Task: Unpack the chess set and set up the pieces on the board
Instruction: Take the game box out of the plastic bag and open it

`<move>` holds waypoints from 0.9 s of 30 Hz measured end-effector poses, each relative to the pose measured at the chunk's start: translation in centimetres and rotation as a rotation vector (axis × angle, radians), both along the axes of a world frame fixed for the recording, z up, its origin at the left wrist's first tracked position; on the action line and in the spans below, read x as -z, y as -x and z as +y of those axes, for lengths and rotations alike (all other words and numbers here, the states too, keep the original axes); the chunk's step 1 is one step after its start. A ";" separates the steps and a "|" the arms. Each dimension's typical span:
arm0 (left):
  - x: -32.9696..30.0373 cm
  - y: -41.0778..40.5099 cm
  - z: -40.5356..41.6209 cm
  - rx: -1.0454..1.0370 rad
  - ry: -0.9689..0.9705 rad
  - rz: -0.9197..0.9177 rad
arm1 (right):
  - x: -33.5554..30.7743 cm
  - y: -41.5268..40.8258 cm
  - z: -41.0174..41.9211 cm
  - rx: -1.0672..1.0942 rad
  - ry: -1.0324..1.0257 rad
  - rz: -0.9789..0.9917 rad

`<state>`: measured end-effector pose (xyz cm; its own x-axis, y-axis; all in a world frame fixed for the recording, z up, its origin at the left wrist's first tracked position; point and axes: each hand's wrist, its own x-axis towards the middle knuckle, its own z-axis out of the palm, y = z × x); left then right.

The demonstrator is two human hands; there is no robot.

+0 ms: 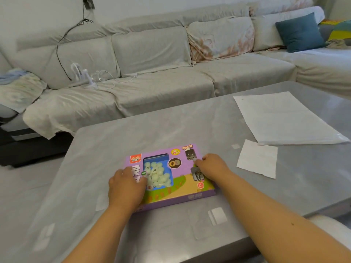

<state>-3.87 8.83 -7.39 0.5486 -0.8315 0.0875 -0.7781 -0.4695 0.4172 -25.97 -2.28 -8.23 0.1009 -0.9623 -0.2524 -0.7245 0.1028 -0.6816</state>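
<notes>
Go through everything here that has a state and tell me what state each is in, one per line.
chess box: closed, flat on the table, pieces visible through its window
left hand: resting on the box's left part, fingers curled
right hand: fingers pinching at the box's right side
large paper sheet: lying flat, creased
small paper: lying flat
fan: on the sofa; running or not, cannot tell

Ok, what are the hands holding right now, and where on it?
Both rest on the chess set box: left hand lies over its left part, right hand pinches at something small near its upper right; what exactly, cannot be told.
</notes>
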 end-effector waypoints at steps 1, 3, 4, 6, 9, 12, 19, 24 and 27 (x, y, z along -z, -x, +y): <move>0.3 -0.2 0.5 -0.017 -0.043 0.048 | 0.2 -0.3 0.2 0.030 -0.012 -0.001; 0.9 -0.2 1.2 -0.015 -0.046 0.112 | -0.1 -0.7 0.7 0.083 -0.036 -0.016; 1.0 -0.1 1.5 -0.009 -0.021 0.108 | -0.2 -0.9 0.7 0.104 -0.054 -0.048; 0.8 0.0 2.0 0.003 0.036 0.097 | -0.5 -1.1 0.7 0.144 -0.099 -0.172; 0.6 0.0 2.3 0.006 0.045 0.115 | -1.2 -0.7 0.6 0.222 -0.172 -0.357; 0.4 -0.1 2.4 0.014 0.038 0.125 | -2.1 -0.4 0.8 0.245 -0.291 -0.544; 1.1 -0.6 2.4 0.020 0.002 0.115 | -1.9 0.6 1.0 0.252 -0.243 -0.419; 1.8 -1.0 2.2 0.008 -0.008 0.109 | -2.4 0.7 1.6 0.232 -0.192 -0.331; 2.0 -1.0 2.1 0.007 -0.009 0.101 | -2.6 1.0 1.5 0.240 -0.233 -0.411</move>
<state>-2.86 10.93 -9.42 0.5481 -0.8360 0.0244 -0.7357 -0.4680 0.4896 -26.93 -0.77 -5.65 0.0203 -0.8936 -0.4484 -0.3397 0.4156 -0.8437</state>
